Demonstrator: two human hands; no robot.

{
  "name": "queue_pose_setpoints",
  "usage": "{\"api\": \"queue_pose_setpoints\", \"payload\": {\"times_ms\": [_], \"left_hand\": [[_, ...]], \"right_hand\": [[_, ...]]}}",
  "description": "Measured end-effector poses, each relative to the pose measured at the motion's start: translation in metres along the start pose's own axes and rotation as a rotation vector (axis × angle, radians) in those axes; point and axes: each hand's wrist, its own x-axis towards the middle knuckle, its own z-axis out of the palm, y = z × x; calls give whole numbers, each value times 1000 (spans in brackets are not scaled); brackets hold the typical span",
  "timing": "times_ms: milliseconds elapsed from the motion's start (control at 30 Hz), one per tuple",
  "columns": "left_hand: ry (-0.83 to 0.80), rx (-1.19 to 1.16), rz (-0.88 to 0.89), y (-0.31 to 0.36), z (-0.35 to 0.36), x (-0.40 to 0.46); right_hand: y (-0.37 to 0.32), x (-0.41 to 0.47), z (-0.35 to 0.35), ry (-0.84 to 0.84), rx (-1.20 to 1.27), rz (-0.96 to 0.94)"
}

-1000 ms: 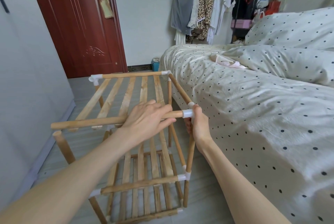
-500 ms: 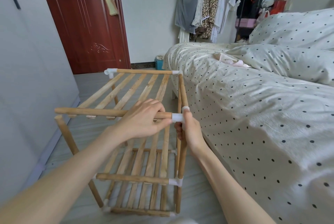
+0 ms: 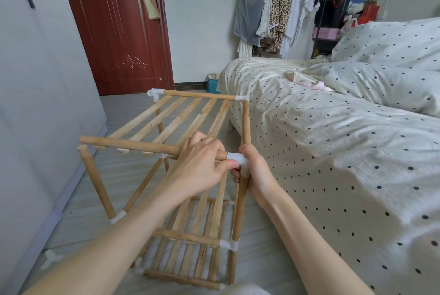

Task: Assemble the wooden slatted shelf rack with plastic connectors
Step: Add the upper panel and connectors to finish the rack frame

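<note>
Head view. The left hand [image 3: 198,166] has its fingers [image 3: 202,138] curled over the near top rail [image 3: 142,147], grasping it just at 9 o'clock of the white corner connector [image 3: 238,158]. The right hand [image 3: 256,171] wraps the connector and the upright post [image 3: 240,209] below it, fingers clenched round them. The rack [image 3: 185,228] stands on the floor [image 3: 262,259], at 9 o'clock of the bed [image 3: 333,152]. Pale wooden slats [image 3: 166,119], round rails, white plastic joints; the rail's far left end sits bare above its post [image 3: 95,175].
</note>
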Motion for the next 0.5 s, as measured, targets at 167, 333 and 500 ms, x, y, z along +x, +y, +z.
{"api": "queue_pose_setpoints", "payload": {"times_ms": [167, 333, 500], "left_hand": [[14, -39, -29, 0, 4, 1], [20, -52, -42, 3, 0, -1], [48, -133, -66, 9, 0, -2]], "right_hand": [[0, 3, 0, 40, -6, -5], [0, 5, 2, 65, -41, 39], [-1, 6, 6, 113, -25, 55]]}}
